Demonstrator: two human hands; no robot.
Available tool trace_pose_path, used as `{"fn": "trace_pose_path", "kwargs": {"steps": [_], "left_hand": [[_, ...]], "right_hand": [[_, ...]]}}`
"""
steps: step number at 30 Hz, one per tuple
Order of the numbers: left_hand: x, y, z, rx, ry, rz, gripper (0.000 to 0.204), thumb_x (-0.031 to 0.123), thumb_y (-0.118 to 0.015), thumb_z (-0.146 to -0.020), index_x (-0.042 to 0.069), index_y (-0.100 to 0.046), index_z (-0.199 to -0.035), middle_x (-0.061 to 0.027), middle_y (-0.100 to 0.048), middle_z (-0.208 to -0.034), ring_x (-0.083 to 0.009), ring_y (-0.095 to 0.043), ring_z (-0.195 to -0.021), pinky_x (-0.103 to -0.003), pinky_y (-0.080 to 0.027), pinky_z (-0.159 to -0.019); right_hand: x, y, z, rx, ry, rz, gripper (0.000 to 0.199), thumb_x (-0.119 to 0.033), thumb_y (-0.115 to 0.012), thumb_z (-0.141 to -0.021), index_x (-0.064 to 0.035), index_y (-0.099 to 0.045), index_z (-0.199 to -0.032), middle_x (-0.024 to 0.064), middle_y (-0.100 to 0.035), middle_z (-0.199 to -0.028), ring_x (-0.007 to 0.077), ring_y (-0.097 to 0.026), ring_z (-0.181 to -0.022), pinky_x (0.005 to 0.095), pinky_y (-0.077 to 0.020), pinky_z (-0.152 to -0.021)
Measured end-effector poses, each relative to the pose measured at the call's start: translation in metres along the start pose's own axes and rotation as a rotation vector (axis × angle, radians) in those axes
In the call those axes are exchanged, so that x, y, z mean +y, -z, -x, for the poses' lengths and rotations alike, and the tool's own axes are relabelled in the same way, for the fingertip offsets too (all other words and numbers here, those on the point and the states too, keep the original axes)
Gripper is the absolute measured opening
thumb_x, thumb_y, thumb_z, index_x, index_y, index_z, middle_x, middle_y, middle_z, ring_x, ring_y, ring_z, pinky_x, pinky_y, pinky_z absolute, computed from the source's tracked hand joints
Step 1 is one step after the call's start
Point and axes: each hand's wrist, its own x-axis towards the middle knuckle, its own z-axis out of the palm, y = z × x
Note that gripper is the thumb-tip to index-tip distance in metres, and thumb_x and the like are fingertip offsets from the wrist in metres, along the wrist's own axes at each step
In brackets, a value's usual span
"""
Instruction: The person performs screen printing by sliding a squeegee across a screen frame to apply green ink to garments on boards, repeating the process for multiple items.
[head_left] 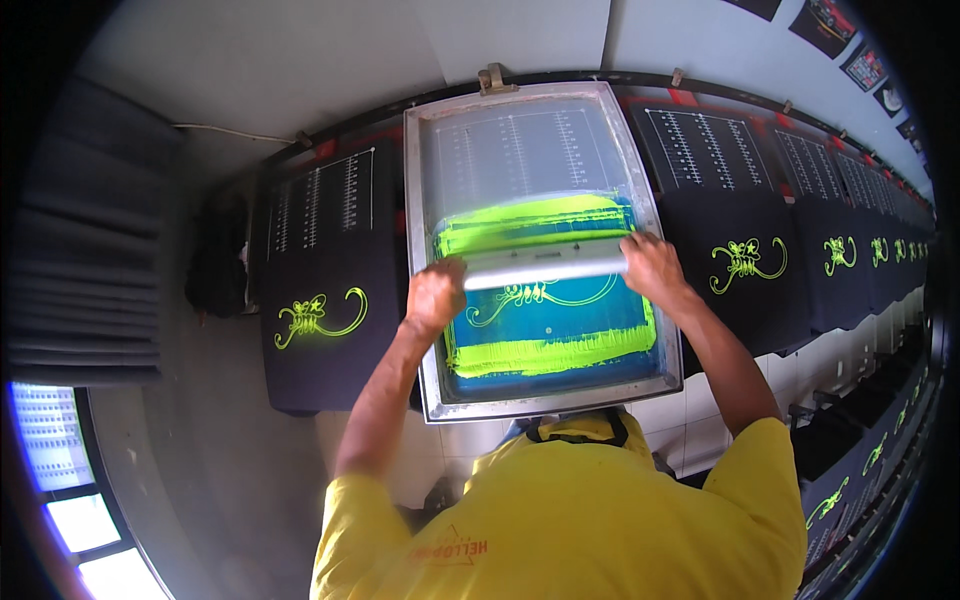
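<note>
Both my hands grip a wide squeegee with a pale metal handle. My left hand is closed round its left end, and my right hand round its right end. The squeegee lies across a screen printing frame, over its blue-green mesh. Bright yellow-green ink forms a thick band along the near part of the mesh. More ink lies just beyond the squeegee. Between them a curling line design shows in the mesh. The squeegee's blade edge is hidden from me.
Dark cloth with a yellow-green print lies on a board to the left. To the right, a row of similar printed dark cloths runs away. A metal clamp sits at the frame's far edge, by a dark rail. A grey curtain hangs far left.
</note>
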Motion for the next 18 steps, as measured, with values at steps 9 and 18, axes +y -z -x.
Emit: {"fn": "trace_pose_path", "kwargs": {"steps": [9, 18], "left_hand": [[0.010, 0.029, -0.004, -0.113, 0.107, -0.019, 0.018, 0.001, -0.058, -0.073, 0.008, -0.064, -0.089, -0.0149, -0.068, -0.088, -0.0357, -0.068, -0.082, -0.046, -0.056, -0.067], [0.105, 0.061, 0.123, -0.056, 0.083, 0.019, 0.027, -0.006, -0.056, -0.073, 0.001, -0.063, -0.098, -0.0152, -0.070, -0.106, -0.0317, -0.070, -0.097, -0.038, -0.060, -0.076]], "right_hand": [[-0.004, 0.020, 0.006, -0.018, 0.004, -0.048, 0.019, -0.005, -0.069, -0.071, -0.0004, -0.065, -0.089, 0.0179, -0.067, -0.092, 0.0360, -0.068, -0.087, 0.0473, -0.0562, -0.073], [-0.062, 0.020, 0.156, 0.151, 0.042, -0.082, 0.024, -0.001, -0.062, -0.068, -0.0006, -0.065, -0.092, 0.0175, -0.067, -0.103, 0.0343, -0.066, -0.096, 0.0432, -0.0566, -0.080]]}}
